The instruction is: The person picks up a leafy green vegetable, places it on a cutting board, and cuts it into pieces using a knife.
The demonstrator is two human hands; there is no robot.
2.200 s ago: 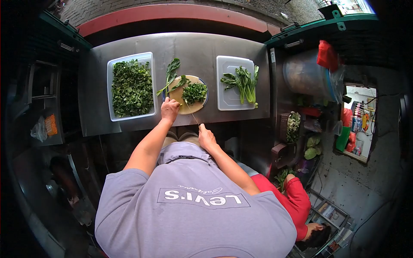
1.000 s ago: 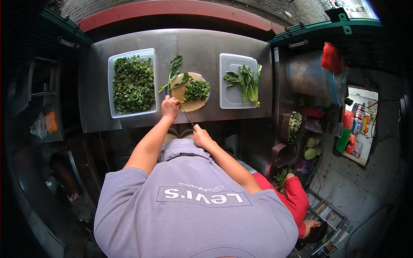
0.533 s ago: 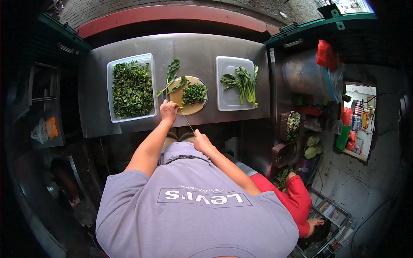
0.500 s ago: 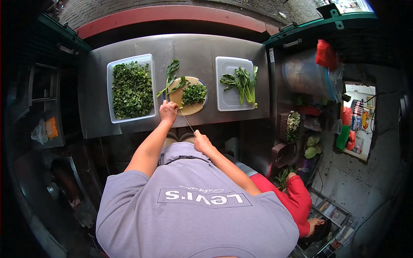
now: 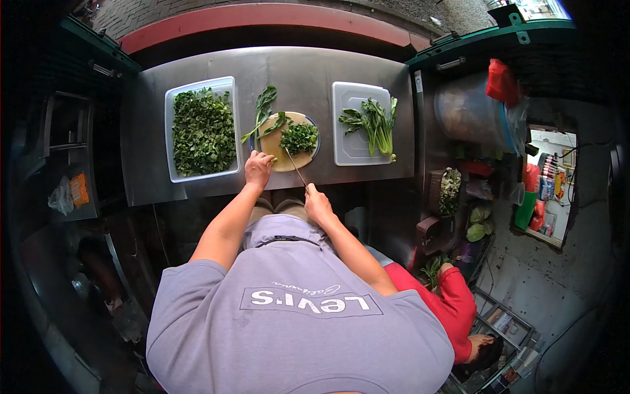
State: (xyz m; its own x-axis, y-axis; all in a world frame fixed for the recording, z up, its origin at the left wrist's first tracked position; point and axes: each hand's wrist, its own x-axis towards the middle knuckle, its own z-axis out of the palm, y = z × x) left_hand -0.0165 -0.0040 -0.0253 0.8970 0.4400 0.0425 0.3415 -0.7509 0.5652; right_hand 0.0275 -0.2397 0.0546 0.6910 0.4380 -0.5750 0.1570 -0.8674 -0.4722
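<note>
My right hand (image 5: pixel 317 201) grips the handle of a knife (image 5: pixel 298 171), whose thin blade points up and left onto a round cutting board (image 5: pixel 268 144). The blade's tip is at the lower edge of a heap of chopped greens (image 5: pixel 299 138). At the board's lower left, my left hand (image 5: pixel 258 169) is closed, with a small pale green stalk end showing at its fingertips. Leafy stalks (image 5: pixel 262 111) lie across the board's left edge, just above that hand. Left of the board, a white plastic tub (image 5: pixel 169 148) holds many chopped greens (image 5: pixel 205 134).
On the right of the steel table (image 5: pixel 295 69), a bunch of greens (image 5: pixel 379 131) lies on a translucent lid (image 5: pixel 343 146). A person in a red sleeve (image 5: pixel 453 299) is low at my right. A large plastic-covered container (image 5: pixel 467 108) stands beyond the table's right end.
My right hand and the knife have shifted slightly up and right, and the blade has moved from beside my left fingers to the chopped heap. My left hand stays by the board's edge.
</note>
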